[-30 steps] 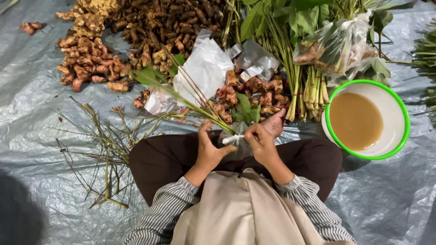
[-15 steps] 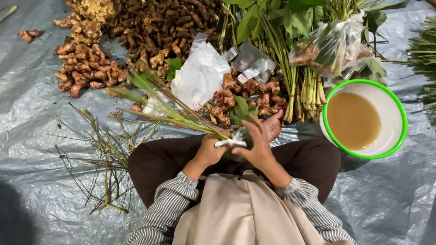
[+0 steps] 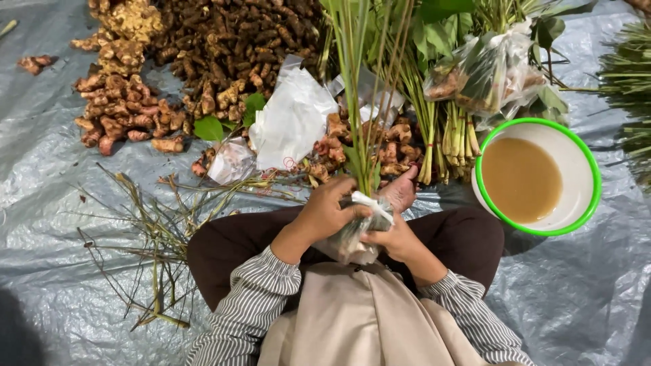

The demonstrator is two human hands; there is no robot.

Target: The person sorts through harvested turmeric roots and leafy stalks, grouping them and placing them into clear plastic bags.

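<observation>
A grey plastic tarp (image 3: 61, 203) covers the ground, and the person sits on it with dark-trousered knees apart. Above the lap, both hands close on a small clear plastic bag (image 3: 352, 237) holding a bunch of lemongrass stalks (image 3: 363, 102) that stands nearly upright, its long green blades rising toward the top of the view. The left hand (image 3: 329, 210) wraps its curled fingers around the neck of the bag where the stalks enter it; the right hand (image 3: 397, 224) grips the same neck from the other side, with its fingers reaching up behind the stalks. Just beyond the hands lies a small heap of reddish roots (image 3: 366, 146), partly under a crumpled white plastic sheet (image 3: 291, 118). To the right stands a white bowl with a green rim (image 3: 539, 177) holding brownish liquid. Farther back lie piles of brown rhizomes (image 3: 224, 47), bundled green stalks (image 3: 451, 129) and a clear bag of produce (image 3: 488, 74). Dry trimmed stems (image 3: 156, 237) are scattered at the left knee.
</observation>
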